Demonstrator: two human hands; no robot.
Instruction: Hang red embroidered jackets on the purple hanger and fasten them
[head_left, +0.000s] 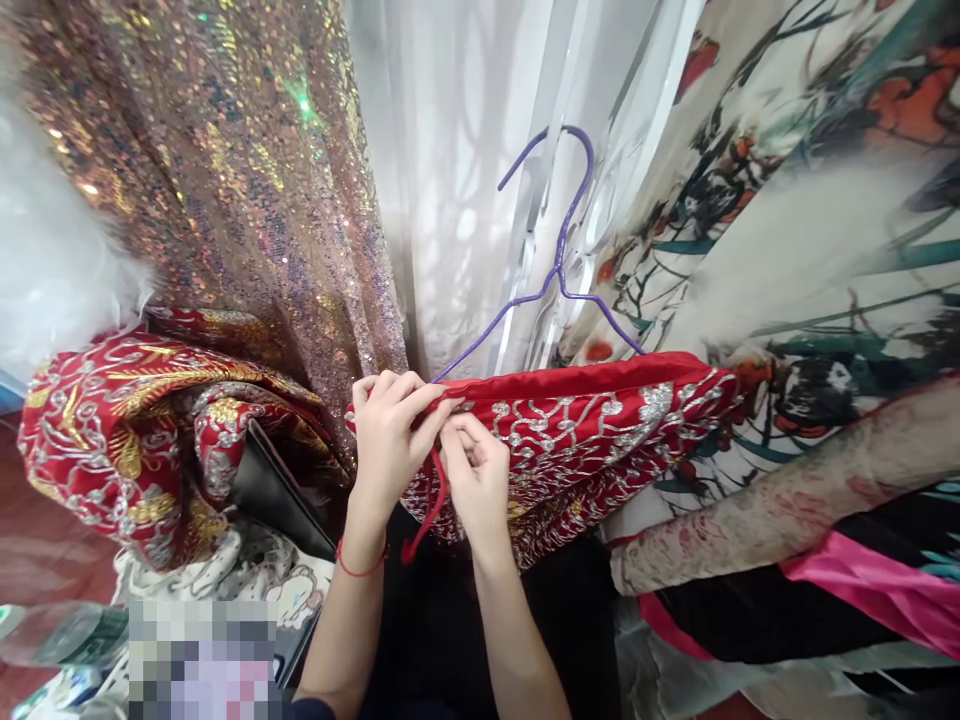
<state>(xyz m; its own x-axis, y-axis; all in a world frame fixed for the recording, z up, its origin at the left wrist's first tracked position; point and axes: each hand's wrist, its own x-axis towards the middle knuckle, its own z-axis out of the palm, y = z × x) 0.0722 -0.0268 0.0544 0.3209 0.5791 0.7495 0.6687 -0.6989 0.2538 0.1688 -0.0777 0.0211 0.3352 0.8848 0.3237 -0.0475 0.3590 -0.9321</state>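
Note:
A red garment [577,425] with silver embroidery hangs folded below a purple hanger [559,270], its plain red band along the top. My left hand [394,425] pinches the band's left end, close to the hanger's lower corner. Beside it, my right hand [476,465] is closed with its fingertips at the same edge. A thin red cord [433,505] dangles between my hands and ends in a small red tip. Whether the right fingers grip the cord or the band's edge is hidden.
Sequinned fabric [247,150] hangs at the left, floral fabric [810,240] at the right. Another red embroidered garment [112,430] is heaped on the left, near a black flat object [281,490]. A clear plastic bottle [67,632] lies at lower left. A fabric roll [787,485] is at the right.

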